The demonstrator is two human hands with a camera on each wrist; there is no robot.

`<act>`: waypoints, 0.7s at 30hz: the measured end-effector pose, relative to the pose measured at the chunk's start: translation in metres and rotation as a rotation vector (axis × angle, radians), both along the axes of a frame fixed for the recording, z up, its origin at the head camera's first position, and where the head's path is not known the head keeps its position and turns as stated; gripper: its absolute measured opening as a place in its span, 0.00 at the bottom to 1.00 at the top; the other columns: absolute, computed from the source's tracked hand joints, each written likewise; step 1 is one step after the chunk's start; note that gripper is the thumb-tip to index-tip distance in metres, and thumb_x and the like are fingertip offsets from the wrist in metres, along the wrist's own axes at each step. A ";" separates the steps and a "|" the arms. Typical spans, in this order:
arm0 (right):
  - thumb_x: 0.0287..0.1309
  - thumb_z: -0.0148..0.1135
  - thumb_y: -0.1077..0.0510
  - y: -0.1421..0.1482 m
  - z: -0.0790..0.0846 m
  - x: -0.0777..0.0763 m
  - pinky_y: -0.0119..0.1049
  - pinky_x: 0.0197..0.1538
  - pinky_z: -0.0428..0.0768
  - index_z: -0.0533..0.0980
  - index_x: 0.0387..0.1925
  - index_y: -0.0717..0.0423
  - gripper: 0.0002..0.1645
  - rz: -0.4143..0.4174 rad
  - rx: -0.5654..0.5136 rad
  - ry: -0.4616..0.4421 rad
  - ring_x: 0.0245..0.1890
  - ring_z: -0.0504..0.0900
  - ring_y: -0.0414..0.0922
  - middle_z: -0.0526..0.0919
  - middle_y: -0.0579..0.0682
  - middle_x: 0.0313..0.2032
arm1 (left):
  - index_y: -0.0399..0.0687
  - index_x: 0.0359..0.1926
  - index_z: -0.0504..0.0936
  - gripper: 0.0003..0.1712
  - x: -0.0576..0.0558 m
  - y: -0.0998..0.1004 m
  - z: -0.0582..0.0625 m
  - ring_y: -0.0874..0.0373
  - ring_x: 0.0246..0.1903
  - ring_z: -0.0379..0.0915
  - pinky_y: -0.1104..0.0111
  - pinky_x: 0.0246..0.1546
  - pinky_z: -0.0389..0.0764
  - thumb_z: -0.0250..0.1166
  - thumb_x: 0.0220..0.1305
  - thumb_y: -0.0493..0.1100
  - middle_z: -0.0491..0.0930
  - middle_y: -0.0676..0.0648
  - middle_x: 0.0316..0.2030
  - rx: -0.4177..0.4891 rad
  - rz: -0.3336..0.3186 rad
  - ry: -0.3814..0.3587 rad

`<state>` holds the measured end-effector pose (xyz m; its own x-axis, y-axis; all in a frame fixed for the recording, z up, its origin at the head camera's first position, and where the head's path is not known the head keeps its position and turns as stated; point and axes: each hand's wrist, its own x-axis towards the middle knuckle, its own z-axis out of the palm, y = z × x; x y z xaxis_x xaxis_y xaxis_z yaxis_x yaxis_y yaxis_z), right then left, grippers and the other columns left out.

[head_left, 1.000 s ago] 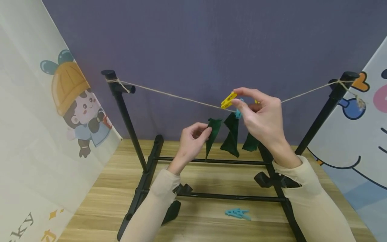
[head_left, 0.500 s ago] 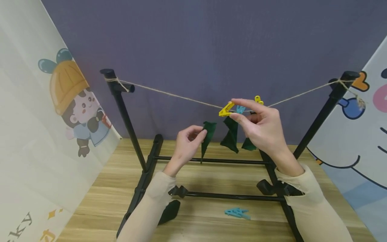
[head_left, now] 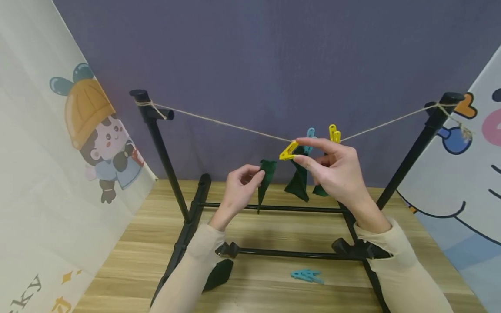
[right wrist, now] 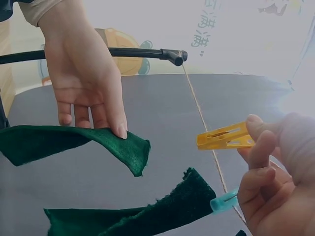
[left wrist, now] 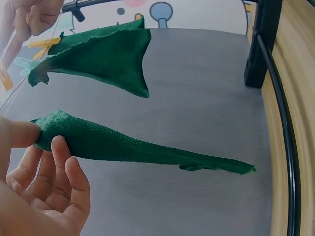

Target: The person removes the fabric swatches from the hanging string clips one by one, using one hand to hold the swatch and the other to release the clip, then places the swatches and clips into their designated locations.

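My left hand pinches the top of a dark green cloth piece that dangles below the twine. In the left wrist view this cloth narrows to a thin end. A yellow clothespin is held between the thumb and index finger of my right hand, close to the twine. Another green cloth hangs beside it from a blue clothespin. Farther right, a second yellow clothespin sits on the twine above a further green cloth, mostly hidden behind my right hand.
The twine runs between two posts of a black rack standing on a wooden table. Blue clothespins lie on the table in front, and a green cloth lies partly under my left sleeve. A dark backdrop stands behind.
My right hand has lowered slightly with the yellow clothespin, uncovering the other yellow one on the twine. My left hand has shifted a little left and down with its cloth.
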<state>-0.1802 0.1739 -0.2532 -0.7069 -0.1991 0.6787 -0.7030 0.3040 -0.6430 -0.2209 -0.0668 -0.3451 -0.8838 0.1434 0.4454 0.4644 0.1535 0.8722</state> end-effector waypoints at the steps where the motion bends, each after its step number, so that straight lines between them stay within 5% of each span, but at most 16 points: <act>1: 0.66 0.71 0.69 0.000 -0.001 0.000 0.35 0.11 0.59 0.86 0.60 0.52 0.23 0.000 0.001 -0.007 0.06 0.65 0.39 0.76 0.44 0.12 | 0.42 0.50 0.89 0.12 0.000 0.000 -0.001 0.49 0.34 0.82 0.70 0.31 0.75 0.65 0.78 0.44 0.87 0.39 0.40 -0.001 0.000 -0.002; 10: 0.67 0.72 0.65 0.005 -0.013 0.002 0.36 0.11 0.58 0.86 0.59 0.50 0.20 -0.027 0.030 -0.087 0.06 0.65 0.41 0.75 0.50 0.11 | 0.43 0.51 0.89 0.11 0.002 -0.003 -0.006 0.52 0.35 0.82 0.69 0.33 0.77 0.66 0.77 0.44 0.88 0.41 0.42 -0.019 -0.004 -0.043; 21: 0.68 0.71 0.63 0.012 -0.032 -0.001 0.40 0.13 0.59 0.85 0.59 0.53 0.19 -0.010 0.023 -0.166 0.07 0.63 0.41 0.76 0.44 0.14 | 0.41 0.51 0.89 0.11 0.004 -0.014 -0.015 0.54 0.35 0.83 0.70 0.36 0.81 0.66 0.76 0.42 0.88 0.40 0.43 -0.028 0.007 -0.056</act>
